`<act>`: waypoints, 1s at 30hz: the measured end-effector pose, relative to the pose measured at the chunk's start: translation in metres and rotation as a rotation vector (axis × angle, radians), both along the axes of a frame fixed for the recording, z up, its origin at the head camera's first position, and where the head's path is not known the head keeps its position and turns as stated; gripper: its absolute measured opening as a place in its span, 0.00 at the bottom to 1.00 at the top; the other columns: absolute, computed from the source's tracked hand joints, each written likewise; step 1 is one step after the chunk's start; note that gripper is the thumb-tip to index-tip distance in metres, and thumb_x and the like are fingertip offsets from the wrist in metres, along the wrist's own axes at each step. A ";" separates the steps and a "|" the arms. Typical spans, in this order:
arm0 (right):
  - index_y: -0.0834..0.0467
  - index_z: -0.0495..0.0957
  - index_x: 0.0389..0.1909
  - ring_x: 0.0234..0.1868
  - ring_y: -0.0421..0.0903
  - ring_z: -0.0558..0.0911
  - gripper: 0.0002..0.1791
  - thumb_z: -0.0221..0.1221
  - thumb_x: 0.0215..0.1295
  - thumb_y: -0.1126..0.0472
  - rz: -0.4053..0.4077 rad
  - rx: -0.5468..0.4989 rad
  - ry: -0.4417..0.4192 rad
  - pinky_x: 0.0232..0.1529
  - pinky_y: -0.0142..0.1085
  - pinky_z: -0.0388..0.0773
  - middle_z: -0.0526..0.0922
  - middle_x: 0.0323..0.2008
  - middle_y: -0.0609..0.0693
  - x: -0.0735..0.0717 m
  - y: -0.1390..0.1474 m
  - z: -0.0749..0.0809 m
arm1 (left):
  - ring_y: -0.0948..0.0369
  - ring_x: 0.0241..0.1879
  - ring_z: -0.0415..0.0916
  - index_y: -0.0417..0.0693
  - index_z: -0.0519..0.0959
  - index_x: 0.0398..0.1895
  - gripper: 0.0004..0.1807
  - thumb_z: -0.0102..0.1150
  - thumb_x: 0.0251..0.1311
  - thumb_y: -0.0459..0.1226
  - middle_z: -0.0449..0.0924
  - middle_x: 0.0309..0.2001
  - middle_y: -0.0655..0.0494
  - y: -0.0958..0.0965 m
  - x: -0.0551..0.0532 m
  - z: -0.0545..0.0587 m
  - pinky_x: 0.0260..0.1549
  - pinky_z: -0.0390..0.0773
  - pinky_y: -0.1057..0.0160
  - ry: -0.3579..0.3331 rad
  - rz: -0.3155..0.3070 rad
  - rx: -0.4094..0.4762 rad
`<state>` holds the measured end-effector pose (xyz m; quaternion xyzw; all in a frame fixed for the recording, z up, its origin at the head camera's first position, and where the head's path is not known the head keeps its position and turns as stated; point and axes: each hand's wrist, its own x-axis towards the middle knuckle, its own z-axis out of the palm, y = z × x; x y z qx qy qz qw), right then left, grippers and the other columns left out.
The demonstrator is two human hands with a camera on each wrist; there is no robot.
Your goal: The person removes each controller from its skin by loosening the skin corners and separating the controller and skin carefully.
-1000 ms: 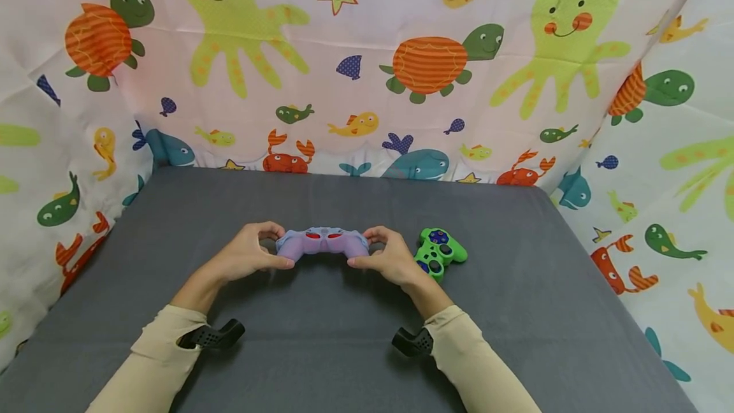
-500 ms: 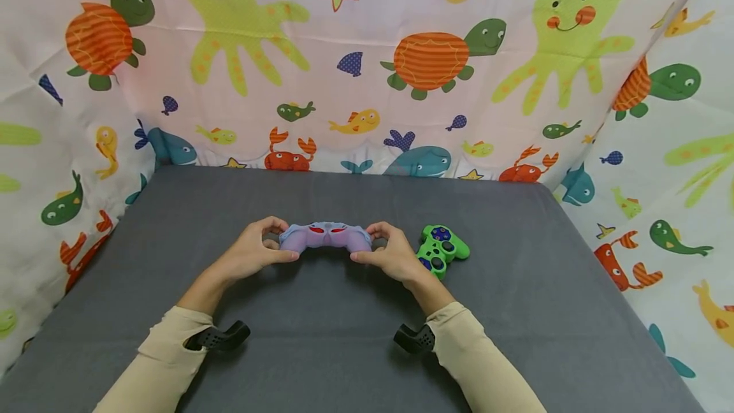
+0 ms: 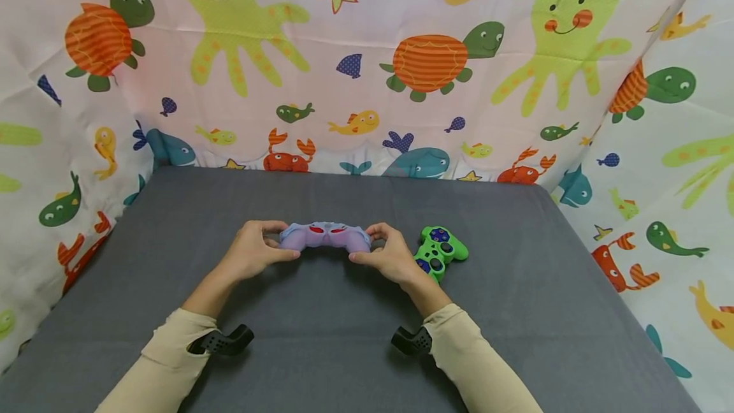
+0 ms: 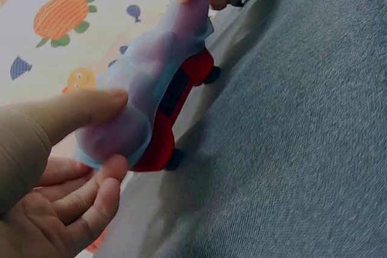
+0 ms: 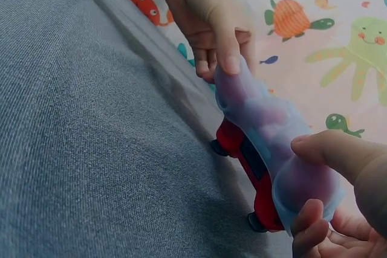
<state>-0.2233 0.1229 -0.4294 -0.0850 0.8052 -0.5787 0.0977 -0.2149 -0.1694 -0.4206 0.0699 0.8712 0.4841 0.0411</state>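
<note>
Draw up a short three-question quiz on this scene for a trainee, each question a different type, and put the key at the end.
1. True or false: the purple-blue cover hides the red controller completely.
2. Which is nearer the green controller on the table? A) the person's left grip B) the person's right grip
3. Fill in the blank: the red controller's black thumbsticks face the ____.

Key:
1. False; the wrist views show its red body outside the cover.
2. B.
3. Table.
</note>
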 end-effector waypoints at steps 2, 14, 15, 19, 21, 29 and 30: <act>0.64 0.72 0.53 0.26 0.41 0.74 0.28 0.74 0.53 0.64 0.003 0.003 0.000 0.29 0.31 0.70 0.75 0.45 0.56 0.000 0.000 0.000 | 0.62 0.30 0.83 0.32 0.79 0.56 0.32 0.79 0.49 0.40 0.87 0.40 0.41 -0.002 0.000 -0.001 0.28 0.77 0.65 -0.014 -0.012 0.018; 0.65 0.72 0.54 0.24 0.40 0.73 0.28 0.73 0.54 0.65 0.009 -0.004 -0.020 0.28 0.32 0.70 0.75 0.44 0.56 0.002 0.002 0.003 | 0.62 0.23 0.71 0.35 0.76 0.45 0.29 0.81 0.46 0.40 0.76 0.34 0.51 -0.003 -0.001 -0.009 0.21 0.69 0.64 -0.097 -0.019 0.105; 0.64 0.73 0.54 0.25 0.41 0.73 0.28 0.73 0.54 0.65 0.008 0.003 -0.020 0.28 0.32 0.70 0.75 0.44 0.56 0.002 0.002 0.003 | 0.61 0.25 0.72 0.35 0.76 0.45 0.29 0.81 0.46 0.40 0.76 0.35 0.50 -0.002 0.000 -0.009 0.22 0.70 0.64 -0.091 -0.018 0.096; 0.64 0.74 0.53 0.30 0.43 0.74 0.27 0.73 0.54 0.64 0.008 0.027 -0.013 0.29 0.32 0.70 0.76 0.44 0.57 0.002 0.002 0.003 | 0.57 0.35 0.74 0.36 0.77 0.45 0.28 0.81 0.46 0.41 0.78 0.40 0.47 -0.001 0.002 -0.008 0.28 0.73 0.64 -0.073 0.002 0.066; 0.64 0.74 0.52 0.33 0.44 0.74 0.27 0.74 0.53 0.64 0.008 0.032 -0.009 0.30 0.33 0.70 0.77 0.44 0.57 0.002 0.001 0.003 | 0.56 0.37 0.74 0.36 0.77 0.45 0.27 0.81 0.46 0.41 0.79 0.41 0.46 0.000 0.003 -0.007 0.29 0.74 0.64 -0.065 0.007 0.054; 0.65 0.73 0.53 0.29 0.42 0.73 0.28 0.73 0.52 0.66 -0.014 0.016 -0.013 0.29 0.33 0.69 0.76 0.43 0.56 0.002 0.003 0.003 | 0.53 0.41 0.74 0.36 0.79 0.41 0.26 0.82 0.45 0.42 0.80 0.38 0.47 0.008 0.008 0.002 0.29 0.72 0.64 -0.020 0.043 0.008; 0.65 0.73 0.52 0.29 0.41 0.73 0.28 0.74 0.52 0.66 -0.017 0.015 -0.013 0.29 0.33 0.69 0.76 0.43 0.56 0.002 0.003 0.003 | 0.53 0.41 0.73 0.37 0.79 0.40 0.26 0.82 0.45 0.42 0.79 0.38 0.47 0.009 0.008 0.002 0.30 0.72 0.64 -0.016 0.048 0.002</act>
